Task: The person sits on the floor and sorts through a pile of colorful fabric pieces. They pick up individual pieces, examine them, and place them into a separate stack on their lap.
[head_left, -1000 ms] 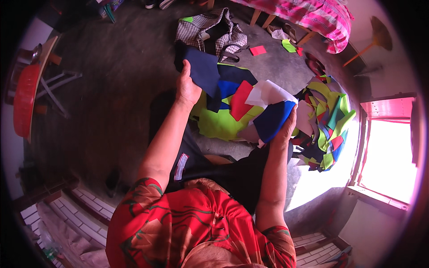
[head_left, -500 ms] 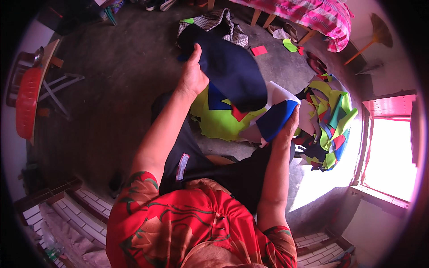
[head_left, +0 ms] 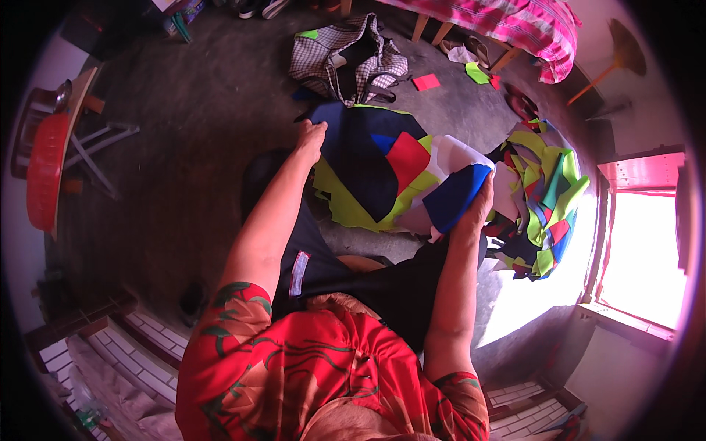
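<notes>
Fingers of both hands pinching the patchwork cloth [head_left: 382, 176], fingertips hidden in its folds.

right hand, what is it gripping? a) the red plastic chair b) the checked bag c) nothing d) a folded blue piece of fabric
d: the right hand is closed on a folded blue fabric piece, far from the checked bag up on the floor.

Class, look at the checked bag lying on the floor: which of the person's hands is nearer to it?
Left. The left hand grips dark cloth just below the checked bag; the right hand is farther, down to its right.
</notes>
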Demonstrator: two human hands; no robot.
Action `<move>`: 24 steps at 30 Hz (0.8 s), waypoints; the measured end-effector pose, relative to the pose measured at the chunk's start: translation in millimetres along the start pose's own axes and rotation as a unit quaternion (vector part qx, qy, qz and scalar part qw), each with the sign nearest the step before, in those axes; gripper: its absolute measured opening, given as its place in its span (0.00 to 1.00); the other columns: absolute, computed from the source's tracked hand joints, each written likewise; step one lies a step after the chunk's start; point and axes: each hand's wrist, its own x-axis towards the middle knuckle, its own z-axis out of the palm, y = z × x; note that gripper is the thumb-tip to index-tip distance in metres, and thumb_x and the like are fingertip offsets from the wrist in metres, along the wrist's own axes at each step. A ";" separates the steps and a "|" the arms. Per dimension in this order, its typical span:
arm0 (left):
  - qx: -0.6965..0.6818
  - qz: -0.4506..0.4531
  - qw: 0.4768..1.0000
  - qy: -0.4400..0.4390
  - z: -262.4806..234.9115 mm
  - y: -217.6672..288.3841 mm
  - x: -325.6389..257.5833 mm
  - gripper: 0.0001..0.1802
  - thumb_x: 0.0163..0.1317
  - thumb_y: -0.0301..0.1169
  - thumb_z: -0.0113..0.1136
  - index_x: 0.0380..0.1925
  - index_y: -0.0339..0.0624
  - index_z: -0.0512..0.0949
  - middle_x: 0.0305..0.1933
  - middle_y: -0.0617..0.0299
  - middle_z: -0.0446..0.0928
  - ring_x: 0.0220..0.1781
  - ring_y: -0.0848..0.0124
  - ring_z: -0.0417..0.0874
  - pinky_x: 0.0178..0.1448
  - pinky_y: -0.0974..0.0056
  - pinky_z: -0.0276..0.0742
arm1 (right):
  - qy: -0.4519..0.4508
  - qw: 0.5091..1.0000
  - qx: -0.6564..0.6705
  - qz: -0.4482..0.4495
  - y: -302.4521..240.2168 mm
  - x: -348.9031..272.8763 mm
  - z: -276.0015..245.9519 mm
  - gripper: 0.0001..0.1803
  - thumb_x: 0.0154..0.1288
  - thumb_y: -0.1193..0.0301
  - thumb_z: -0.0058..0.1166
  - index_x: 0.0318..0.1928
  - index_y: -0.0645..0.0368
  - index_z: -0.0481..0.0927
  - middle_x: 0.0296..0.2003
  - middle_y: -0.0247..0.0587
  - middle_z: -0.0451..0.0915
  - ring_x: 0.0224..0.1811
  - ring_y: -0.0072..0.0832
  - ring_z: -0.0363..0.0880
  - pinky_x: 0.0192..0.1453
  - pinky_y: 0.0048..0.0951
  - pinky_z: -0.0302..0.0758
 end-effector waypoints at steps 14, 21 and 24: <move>0.184 0.196 0.953 0.138 -2.7 -23.0 7.8 0.41 0.49 0.27 0.63 0.64 0.39 0.55 0.55 0.45 0.72 0.57 0.51 0.74 0.60 0.54 0.68 | 0.000 0.997 -0.050 -0.054 -2.2 4.6 -7.4 0.19 0.69 0.55 0.45 0.45 0.60 0.74 0.33 0.41 0.79 0.32 0.29 0.80 0.38 0.28 0.79; 0.266 0.437 0.856 0.070 23.7 -1.7 -39.1 0.30 0.46 0.31 0.69 0.51 0.44 0.70 0.48 0.51 0.75 0.51 0.52 0.74 0.55 0.53 0.69 | -0.006 0.998 -0.042 -0.052 -6.7 0.1 -5.0 0.24 0.69 0.53 0.44 0.49 0.62 0.73 0.35 0.43 0.80 0.35 0.32 0.82 0.41 0.30 0.80; 0.298 0.469 0.832 -0.003 43.0 -0.9 -59.0 0.21 0.45 0.33 0.69 0.41 0.47 0.75 0.44 0.56 0.76 0.47 0.54 0.76 0.50 0.53 0.71 | -0.004 0.997 -0.061 -0.056 -7.6 0.6 -5.9 0.23 0.69 0.53 0.44 0.49 0.61 0.73 0.36 0.42 0.80 0.35 0.32 0.81 0.41 0.30 0.80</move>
